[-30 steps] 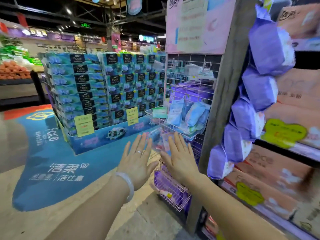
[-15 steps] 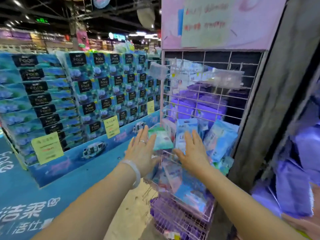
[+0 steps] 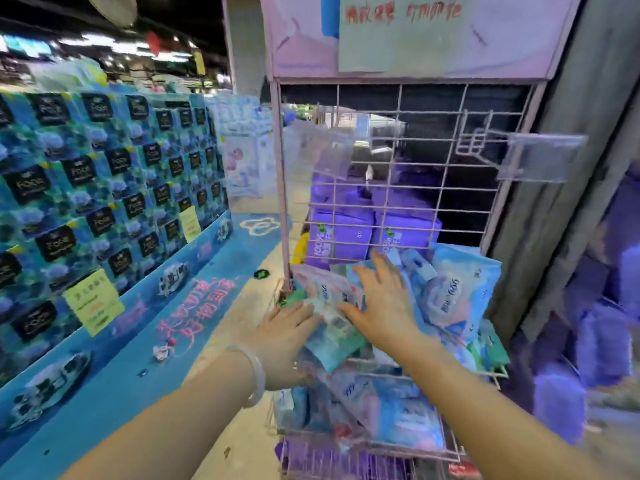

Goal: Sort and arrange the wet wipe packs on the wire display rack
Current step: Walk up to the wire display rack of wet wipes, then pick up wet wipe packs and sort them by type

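Your left hand (image 3: 287, 344) and right hand (image 3: 379, 306) lie flat, fingers straight, on the loose blue wet wipe packs (image 3: 450, 292) heaped in the middle basket of the wire display rack (image 3: 398, 202), gripping nothing. Push too hard and the teal pack (image 3: 332, 344) overhanging the basket's front edge will likely slide to the floor. Behind the basket, purple packs (image 3: 341, 237) stand upright.

Wipe packs (image 3: 446, 299) in rack basket (image 3: 491, 370) (seemingly heaped)
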{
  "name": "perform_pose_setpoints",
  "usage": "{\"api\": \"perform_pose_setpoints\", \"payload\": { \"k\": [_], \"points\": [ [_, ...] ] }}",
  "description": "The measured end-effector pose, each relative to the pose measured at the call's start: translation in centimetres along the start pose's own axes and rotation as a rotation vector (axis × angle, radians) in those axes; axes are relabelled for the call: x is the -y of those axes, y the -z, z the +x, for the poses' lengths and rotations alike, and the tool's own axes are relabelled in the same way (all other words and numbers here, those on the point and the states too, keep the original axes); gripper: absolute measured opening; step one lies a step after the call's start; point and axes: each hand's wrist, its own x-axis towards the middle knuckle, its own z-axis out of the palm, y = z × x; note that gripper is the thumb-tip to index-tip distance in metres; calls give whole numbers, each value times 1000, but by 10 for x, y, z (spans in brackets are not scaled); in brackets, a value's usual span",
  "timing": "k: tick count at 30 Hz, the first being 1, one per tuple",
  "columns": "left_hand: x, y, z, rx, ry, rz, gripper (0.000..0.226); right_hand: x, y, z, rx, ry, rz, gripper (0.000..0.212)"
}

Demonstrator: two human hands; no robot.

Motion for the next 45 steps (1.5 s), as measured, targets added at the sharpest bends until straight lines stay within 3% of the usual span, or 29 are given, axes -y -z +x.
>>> {"api": "perform_pose_setpoints", "payload": {
  "k": [3, 10, 13, 16, 19, 21, 24, 25, 27, 31, 34, 37, 40, 43, 45],
  "points": [
    [14, -2, 6, -31, -104, -76, 69, 5, -11, 9, 11, -103, -110, 53],
    [26, -15, 7, -67, -177, -137, 61, 15, -12, 17, -52, -211, -161, 27],
    [27, -10, 9, -165, -177, -256, 45, 20, -10, 19, -90, -234, -98, 18],
    [28, -1, 12, -272, -152, -320, 39, 28, -1, 20, -178, -226, 120, 5],
    [31, 2, 14, -325, -36, -377, 44, 38, 20, 22, -239, -288, 499, 20],
    [24, 9, 17, -401, 55, -600, 40, 36, 33, 21, -279, -311, 636, 24],
    [0, 25, 26, -455, 149, -1114, 20, 30, 39, 12, -336, -382, 832, 20],
    [-8, 31, 28, -472, 180, -1246, 21, 27, 39, 8, -358, -413, 888, 20],
    [-18, 34, 33, -547, 260, -1338, 47, 20, 38, 1, -404, -488, 950, 18],
    [-8, 34, 38, -704, 267, -919, 100, 9, 51, -4, -398, -521, 1009, 18],
    [1, 42, 42, -534, 48, -648, 96, 9, 66, 3, -232, -325, 790, 22],
    [0, 51, 44, -265, -106, -812, 46, 16, 80, 16, -135, -189, 612, 26],
    [0, 51, 48, -251, -24, -1074, 25, 23, 90, 31, -179, -183, 685, 23],
    [-3, 46, 44, -270, 130, -1392, 25, 17, 88, 38, -252, -311, 795, 11],
    [-6, 44, 42, -266, 196, -1599, 24, 13, 76, 32, -98, -418, 755, 34]
  ]
}}
